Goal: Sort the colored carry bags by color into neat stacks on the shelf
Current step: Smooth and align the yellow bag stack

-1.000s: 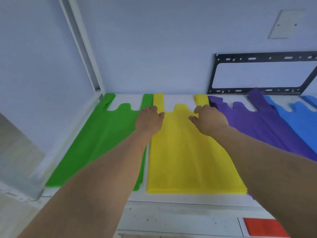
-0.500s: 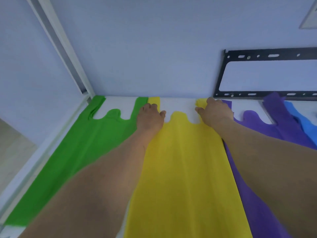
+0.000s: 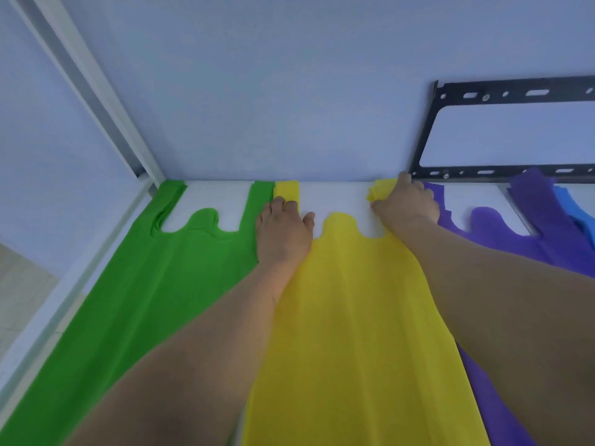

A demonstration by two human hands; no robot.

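A yellow bag (image 3: 357, 317) lies flat on the white shelf (image 3: 335, 196), handles toward the back wall. My left hand (image 3: 283, 233) rests palm down on its left handle, fingers slightly apart. My right hand (image 3: 407, 204) presses on its right handle, whose tip is bunched up against the wall under my fingers. A green bag (image 3: 154, 284) lies flat to the left, its right handle touching the yellow one. A purple bag (image 3: 495, 233) lies to the right, partly under my right forearm. A strip of blue bag (image 3: 576, 207) shows at the far right edge.
A black metal bracket (image 3: 502, 133) is fixed to the back wall above the purple bag. A white and grey upright post (image 3: 83, 91) runs down to the shelf's back left corner. The shelf's left rim (image 3: 80, 272) borders the green bag.
The view has drawn closer to the back wall. Both hands slid forward along the yellow handles; the right hand reached the wall and bunched the handle tip.
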